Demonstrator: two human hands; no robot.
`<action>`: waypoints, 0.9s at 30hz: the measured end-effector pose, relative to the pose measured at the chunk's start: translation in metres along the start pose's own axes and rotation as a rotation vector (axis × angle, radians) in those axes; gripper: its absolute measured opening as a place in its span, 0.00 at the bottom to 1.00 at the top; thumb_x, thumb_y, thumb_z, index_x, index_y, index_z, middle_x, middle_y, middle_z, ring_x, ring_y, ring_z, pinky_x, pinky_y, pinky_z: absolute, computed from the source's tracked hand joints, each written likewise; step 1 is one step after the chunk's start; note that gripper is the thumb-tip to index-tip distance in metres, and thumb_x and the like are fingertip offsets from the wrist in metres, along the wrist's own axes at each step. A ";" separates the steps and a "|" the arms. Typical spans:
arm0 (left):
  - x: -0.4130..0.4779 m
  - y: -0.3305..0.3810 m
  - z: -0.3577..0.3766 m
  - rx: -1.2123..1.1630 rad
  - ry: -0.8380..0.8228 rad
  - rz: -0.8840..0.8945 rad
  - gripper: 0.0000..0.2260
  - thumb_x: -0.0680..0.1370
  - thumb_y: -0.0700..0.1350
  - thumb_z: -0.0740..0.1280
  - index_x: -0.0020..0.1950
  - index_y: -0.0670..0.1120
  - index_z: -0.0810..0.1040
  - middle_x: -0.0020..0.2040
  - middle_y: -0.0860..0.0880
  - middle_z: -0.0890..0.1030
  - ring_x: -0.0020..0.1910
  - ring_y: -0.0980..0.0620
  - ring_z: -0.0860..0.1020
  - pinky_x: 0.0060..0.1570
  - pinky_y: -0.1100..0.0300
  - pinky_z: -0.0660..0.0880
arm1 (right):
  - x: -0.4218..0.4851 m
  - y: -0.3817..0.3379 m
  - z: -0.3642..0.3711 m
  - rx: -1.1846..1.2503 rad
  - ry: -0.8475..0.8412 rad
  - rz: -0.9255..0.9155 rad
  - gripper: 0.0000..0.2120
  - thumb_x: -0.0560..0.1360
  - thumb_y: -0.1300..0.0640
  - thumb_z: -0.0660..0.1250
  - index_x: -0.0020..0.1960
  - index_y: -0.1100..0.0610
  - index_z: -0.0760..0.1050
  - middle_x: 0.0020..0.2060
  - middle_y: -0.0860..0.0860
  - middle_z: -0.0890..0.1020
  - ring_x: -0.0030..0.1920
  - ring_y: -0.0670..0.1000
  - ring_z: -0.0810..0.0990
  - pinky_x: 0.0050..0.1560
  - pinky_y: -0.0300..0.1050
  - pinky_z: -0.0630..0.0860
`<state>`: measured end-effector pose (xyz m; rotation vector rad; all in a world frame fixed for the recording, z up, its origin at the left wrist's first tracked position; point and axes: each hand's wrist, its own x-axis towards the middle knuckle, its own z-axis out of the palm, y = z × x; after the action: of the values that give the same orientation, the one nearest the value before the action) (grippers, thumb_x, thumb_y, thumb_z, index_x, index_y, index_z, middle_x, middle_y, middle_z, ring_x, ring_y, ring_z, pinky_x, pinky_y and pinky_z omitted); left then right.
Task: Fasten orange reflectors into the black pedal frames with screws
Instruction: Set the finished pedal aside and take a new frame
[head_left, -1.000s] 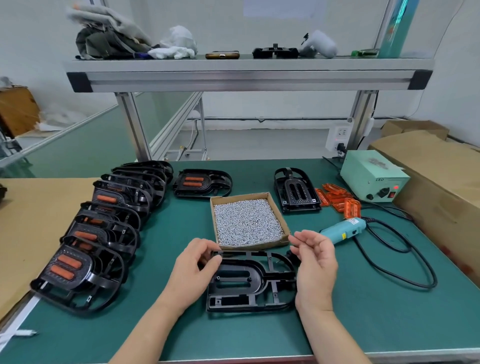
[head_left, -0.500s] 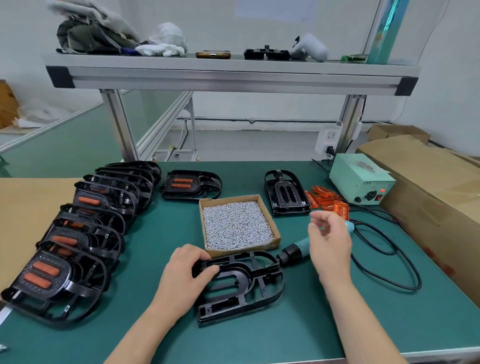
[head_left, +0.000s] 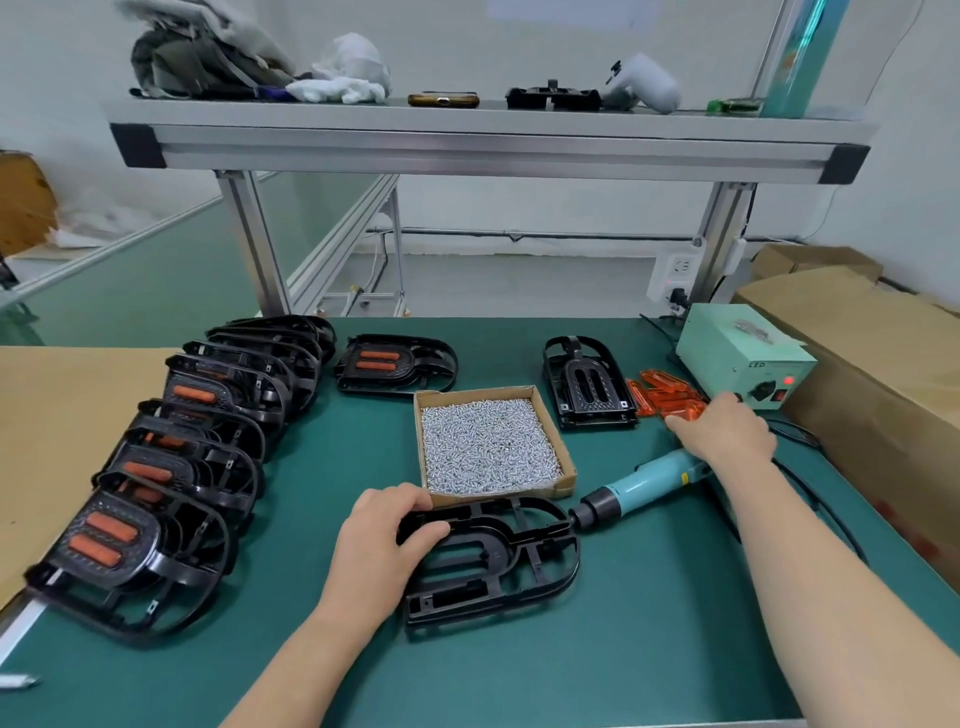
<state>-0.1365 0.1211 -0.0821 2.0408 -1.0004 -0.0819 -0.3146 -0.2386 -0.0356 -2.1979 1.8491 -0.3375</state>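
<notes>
Orange reflectors (head_left: 667, 397) lie heaped at right rear of the green surface (head_left: 649, 649); right hand (head_left: 727, 431) reaches onto them, grasp not discernible. Left hand (head_left: 384, 540) presses the empty black pedal frame (head_left: 498, 561), fingers spread. Risks: pile scatters; forearm nudges the teal screwdriver (head_left: 639, 488); frame slides into the screw box (head_left: 491, 444).

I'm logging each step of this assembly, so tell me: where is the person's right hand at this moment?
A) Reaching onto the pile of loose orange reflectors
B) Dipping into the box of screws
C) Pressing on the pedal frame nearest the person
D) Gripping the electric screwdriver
A: the right hand is stretched out with its fingertips on the orange reflectors, above the teal electric screwdriver lying on the mat.
</notes>
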 end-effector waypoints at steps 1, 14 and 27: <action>0.000 0.000 0.000 -0.001 0.007 0.003 0.10 0.72 0.47 0.76 0.43 0.59 0.77 0.46 0.68 0.76 0.48 0.61 0.73 0.45 0.71 0.67 | 0.002 0.000 0.000 -0.003 -0.016 0.003 0.31 0.73 0.37 0.71 0.63 0.61 0.72 0.60 0.61 0.79 0.61 0.64 0.77 0.60 0.58 0.76; 0.001 -0.007 0.000 0.007 0.062 0.078 0.05 0.74 0.49 0.75 0.48 0.56 0.83 0.45 0.65 0.80 0.51 0.61 0.74 0.51 0.64 0.71 | 0.004 0.007 0.007 0.266 0.099 0.002 0.18 0.74 0.50 0.72 0.57 0.61 0.75 0.51 0.60 0.82 0.53 0.63 0.80 0.50 0.54 0.77; -0.002 -0.001 -0.005 0.011 0.185 0.148 0.03 0.76 0.47 0.68 0.46 0.54 0.82 0.44 0.66 0.79 0.49 0.59 0.75 0.50 0.63 0.72 | -0.078 -0.029 0.009 0.678 0.250 -0.579 0.16 0.73 0.55 0.77 0.59 0.57 0.80 0.53 0.50 0.78 0.52 0.50 0.77 0.58 0.44 0.72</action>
<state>-0.1353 0.1255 -0.0799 1.9370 -1.0323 0.1879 -0.2978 -0.1569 -0.0359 -2.1712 0.9102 -1.1898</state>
